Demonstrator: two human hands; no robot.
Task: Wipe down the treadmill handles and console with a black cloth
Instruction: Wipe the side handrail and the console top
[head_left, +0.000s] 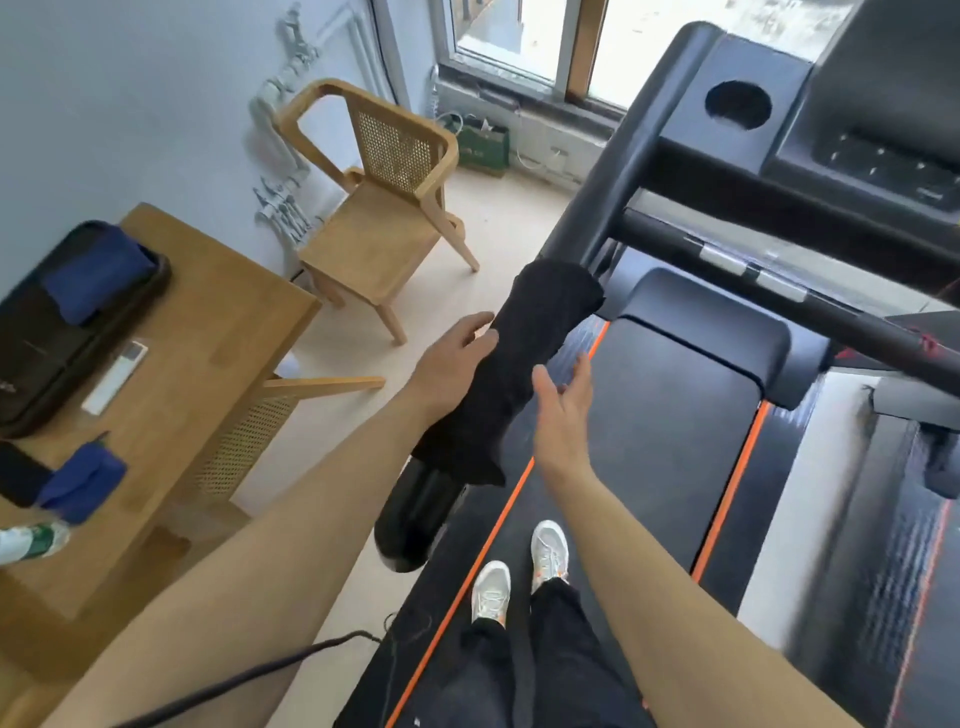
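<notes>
A black cloth (511, 358) is draped over the treadmill's left handle (608, 202), covering its middle stretch; the handle's rounded end (410, 525) sticks out below. My left hand (449, 361) lies flat against the cloth's left side, fingers apart. Just right of the cloth, my right hand (563, 402) hovers with its fingers spread and nothing in it. The black console (831, 119) with a round cup hole sits at the upper right. A crossbar (779, 291) with silver sensor plates runs below it.
I stand on the treadmill belt (670, 447) in white shoes. To the left stand a wooden table (171, 374) with a black tray, blue cloths and a remote, and a wooden chair (384, 208). A black cable (249, 675) crosses the floor.
</notes>
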